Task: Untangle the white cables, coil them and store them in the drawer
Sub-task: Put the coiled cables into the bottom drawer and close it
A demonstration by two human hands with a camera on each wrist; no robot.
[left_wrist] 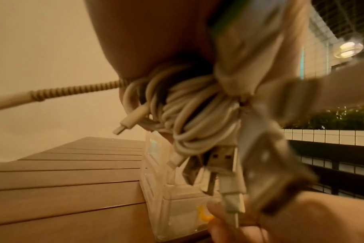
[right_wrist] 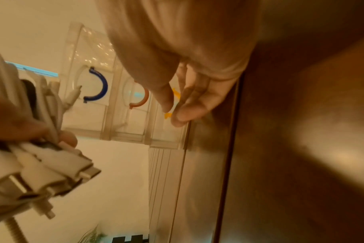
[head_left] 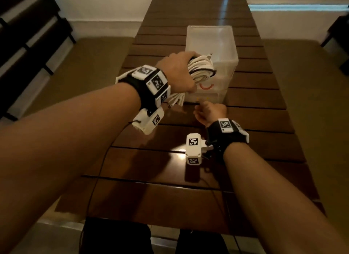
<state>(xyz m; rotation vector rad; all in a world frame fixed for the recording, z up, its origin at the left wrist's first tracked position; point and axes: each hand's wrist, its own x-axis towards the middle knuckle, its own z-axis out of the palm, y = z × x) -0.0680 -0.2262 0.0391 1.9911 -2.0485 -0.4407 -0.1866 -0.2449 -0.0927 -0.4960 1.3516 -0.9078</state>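
Note:
My left hand (head_left: 186, 72) grips a coiled bundle of white cables (head_left: 203, 70), held up in front of the translucent drawer unit (head_left: 222, 42). In the left wrist view the coil (left_wrist: 197, 111) fills the palm, and several plugs (left_wrist: 220, 157) hang below it. My right hand (head_left: 201, 106) is low at the unit's base. In the right wrist view its thumb and curled fingers (right_wrist: 182, 116) pinch the yellow handle (right_wrist: 168, 115) of the bottom drawer (right_wrist: 168, 133), which looks closed. The cable ends (right_wrist: 41, 156) hang at the left of that view.
The unit stands on a dark slatted wooden table (head_left: 170, 178). Above the yellow handle are drawers with an orange handle (right_wrist: 142, 100) and a blue handle (right_wrist: 100, 88). Thin black wires (head_left: 98, 178) from the wrist cameras trail over the near table edge.

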